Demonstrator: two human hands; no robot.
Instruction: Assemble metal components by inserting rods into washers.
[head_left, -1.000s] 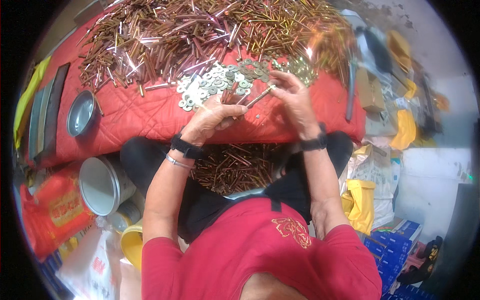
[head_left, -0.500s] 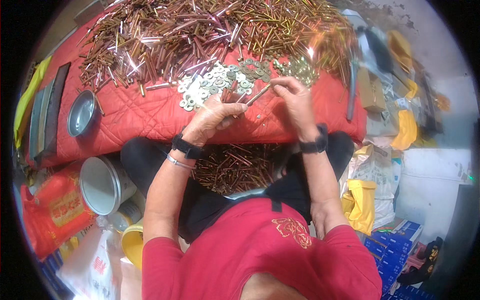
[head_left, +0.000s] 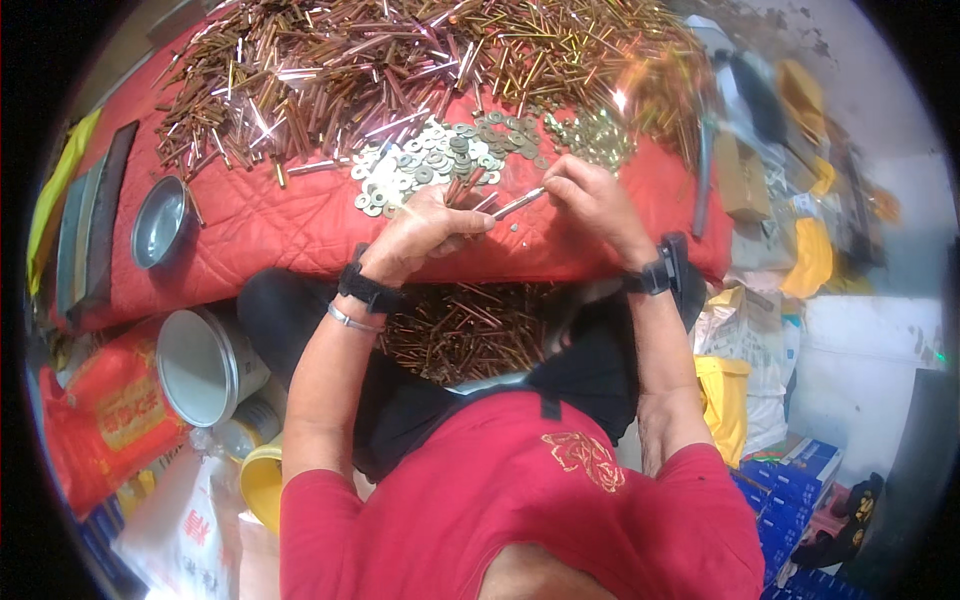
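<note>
My left hand (head_left: 415,238) is closed around a small bunch of reddish-brown metal rods (head_left: 463,188), whose ends stick up past the fingers. One more metal rod (head_left: 520,203), shinier, points from its thumb and fingertips toward the right. At that rod's far end, my right hand (head_left: 600,212) pinches with thumb and forefinger; anything small between those fingertips is hidden. Just beyond my hands lie a spread of flat metal washers (head_left: 425,165) and, to the right, a heap of small gold-coloured metal pieces (head_left: 597,140), too small to make out.
A large pile of metal rods (head_left: 390,70) covers the far part of the red quilted cover (head_left: 270,222). More rods (head_left: 470,335) lie below its near edge, between my legs. A metal bowl (head_left: 163,225) sits left, above a white bucket (head_left: 205,365). A cardboard box (head_left: 742,180) stands right.
My right wrist and forearm have swung to the right, and the hand has turned at the rod's end. The rod between my hands lies flatter. My left hand has barely shifted.
</note>
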